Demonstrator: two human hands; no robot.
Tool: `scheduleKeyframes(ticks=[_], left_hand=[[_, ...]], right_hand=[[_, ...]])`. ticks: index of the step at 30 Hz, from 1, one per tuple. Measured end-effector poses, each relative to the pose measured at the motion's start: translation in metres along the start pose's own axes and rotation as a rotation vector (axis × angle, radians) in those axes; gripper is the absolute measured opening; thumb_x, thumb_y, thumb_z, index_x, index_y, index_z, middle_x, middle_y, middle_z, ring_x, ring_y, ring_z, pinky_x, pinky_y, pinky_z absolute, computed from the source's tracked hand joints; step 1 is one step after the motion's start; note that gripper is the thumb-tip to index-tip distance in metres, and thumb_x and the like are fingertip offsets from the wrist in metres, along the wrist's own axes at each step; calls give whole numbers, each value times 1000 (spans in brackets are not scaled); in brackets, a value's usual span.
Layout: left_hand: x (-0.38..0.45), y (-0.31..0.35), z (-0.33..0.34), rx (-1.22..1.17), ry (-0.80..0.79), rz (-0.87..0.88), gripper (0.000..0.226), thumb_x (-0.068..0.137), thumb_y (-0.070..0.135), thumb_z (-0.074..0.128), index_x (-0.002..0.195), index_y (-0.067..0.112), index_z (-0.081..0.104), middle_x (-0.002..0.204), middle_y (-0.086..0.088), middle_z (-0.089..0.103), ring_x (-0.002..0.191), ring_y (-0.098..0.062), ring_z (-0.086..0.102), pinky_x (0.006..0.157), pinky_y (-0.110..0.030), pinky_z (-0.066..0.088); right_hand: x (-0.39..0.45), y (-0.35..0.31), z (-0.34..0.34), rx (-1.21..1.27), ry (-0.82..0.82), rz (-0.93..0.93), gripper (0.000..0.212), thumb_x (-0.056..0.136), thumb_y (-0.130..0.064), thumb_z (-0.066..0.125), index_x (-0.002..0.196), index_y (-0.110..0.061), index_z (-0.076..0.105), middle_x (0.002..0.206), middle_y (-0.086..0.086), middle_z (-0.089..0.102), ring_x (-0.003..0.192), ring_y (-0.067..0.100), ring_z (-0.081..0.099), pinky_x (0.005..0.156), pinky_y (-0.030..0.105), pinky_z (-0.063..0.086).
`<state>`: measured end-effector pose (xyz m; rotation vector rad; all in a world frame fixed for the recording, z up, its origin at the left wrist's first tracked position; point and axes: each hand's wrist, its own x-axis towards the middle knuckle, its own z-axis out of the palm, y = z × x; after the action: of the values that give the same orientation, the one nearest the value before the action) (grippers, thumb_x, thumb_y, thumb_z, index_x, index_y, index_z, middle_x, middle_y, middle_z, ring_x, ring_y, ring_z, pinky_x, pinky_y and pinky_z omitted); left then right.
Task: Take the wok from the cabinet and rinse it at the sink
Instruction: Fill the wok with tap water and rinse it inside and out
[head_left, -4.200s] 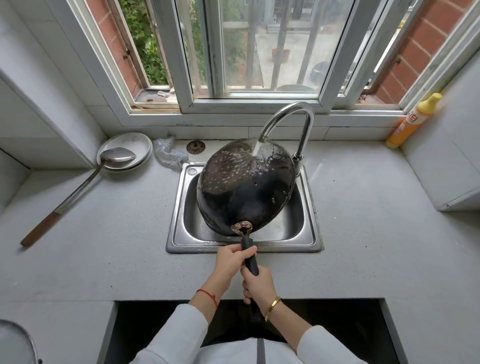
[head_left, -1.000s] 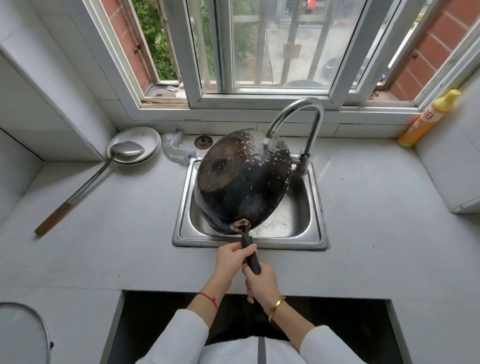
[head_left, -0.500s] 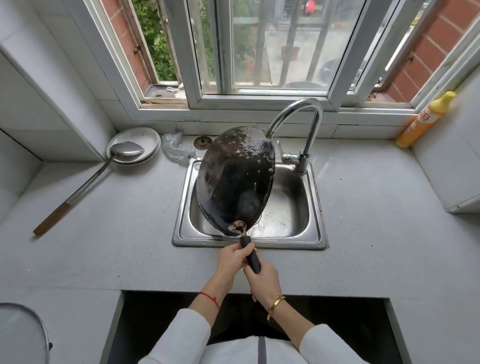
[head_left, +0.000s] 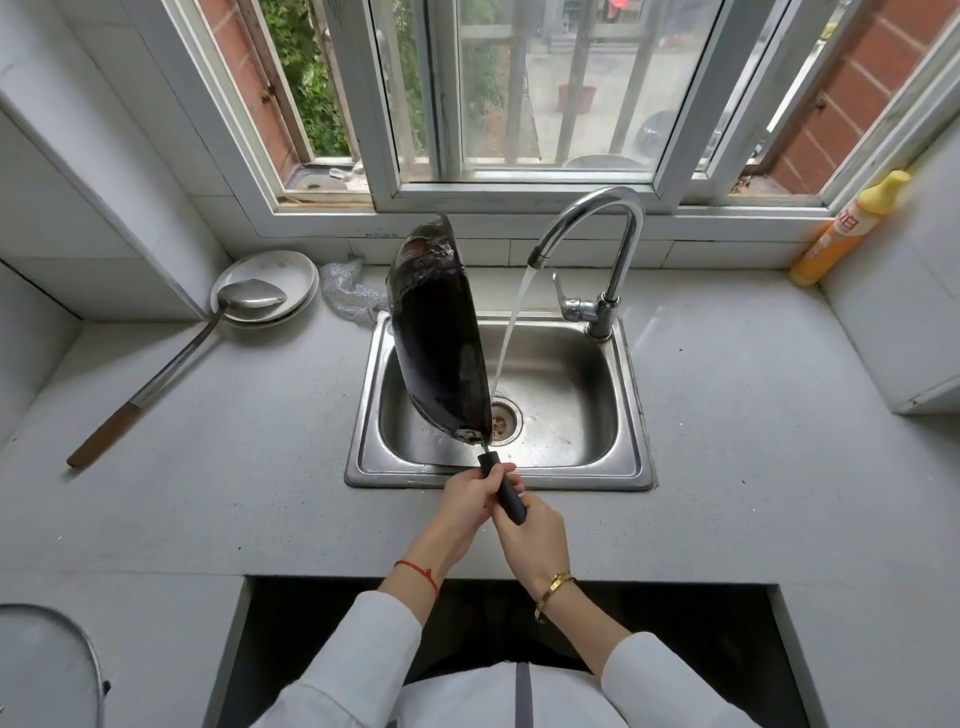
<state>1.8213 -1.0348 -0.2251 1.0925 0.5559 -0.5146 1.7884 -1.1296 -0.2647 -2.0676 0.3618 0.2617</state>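
Note:
The black wok stands nearly on edge over the left half of the steel sink, its wet dark underside facing left. Both hands hold its black handle at the sink's front rim: my left hand grips it higher up, my right hand lower down. The chrome faucet runs, and its stream falls just right of the wok's rim into the basin near the drain.
A long metal ladle with a wooden handle rests on a white plate at the back left. A steel scouring pad lies behind the sink. A yellow detergent bottle stands at the back right. A dark opening sits below the counter edge.
The wok has rolled from lying bottom-up under the stream to standing almost on edge, left of the water. The stream now falls freely into the basin. Both hands stay on the handle.

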Motion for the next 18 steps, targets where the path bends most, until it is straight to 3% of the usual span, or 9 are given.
scheduleKeyframes(ticks=[6, 10, 12, 15, 18], left_hand=[[2, 5, 3, 51, -75, -8, 31, 102, 11, 43, 124, -7, 55, 103, -14, 66, 95, -22, 66, 87, -28, 55], [5, 7, 12, 84, -111, -8, 32, 104, 11, 39, 126, -7, 52, 115, -19, 65, 98, -23, 65, 99, -36, 51], [7, 7, 17, 67, -119, -20, 32, 104, 11, 39, 126, -7, 52, 116, -19, 65, 94, -21, 66, 94, -33, 54], [8, 5, 23, 46, -132, -27, 29, 102, 11, 45, 124, -5, 52, 115, -17, 67, 91, -20, 67, 84, -27, 57], [9, 3, 28, 94, -145, -3, 36, 95, 4, 56, 127, -9, 48, 116, -17, 66, 90, -20, 66, 91, -30, 55]], right_hand=[[-3, -3, -5, -3, 88, 20, 17, 90, -37, 63, 88, -20, 62, 68, -10, 60, 62, 4, 58, 52, 9, 38], [-3, -4, -9, 7, 149, 43, 17, 89, -37, 64, 87, -20, 60, 69, -8, 60, 62, 6, 58, 51, 11, 39], [-2, -3, -10, 4, 178, 52, 17, 89, -37, 65, 87, -21, 60, 69, -7, 61, 62, 6, 58, 51, 13, 40], [0, 0, -11, 3, 211, 71, 16, 88, -36, 65, 86, -22, 59, 70, -8, 62, 63, 9, 60, 53, 18, 47], [1, 3, -12, -21, 237, 81, 14, 89, -34, 64, 88, -20, 60, 70, -9, 62, 65, 9, 61, 54, 22, 48]])
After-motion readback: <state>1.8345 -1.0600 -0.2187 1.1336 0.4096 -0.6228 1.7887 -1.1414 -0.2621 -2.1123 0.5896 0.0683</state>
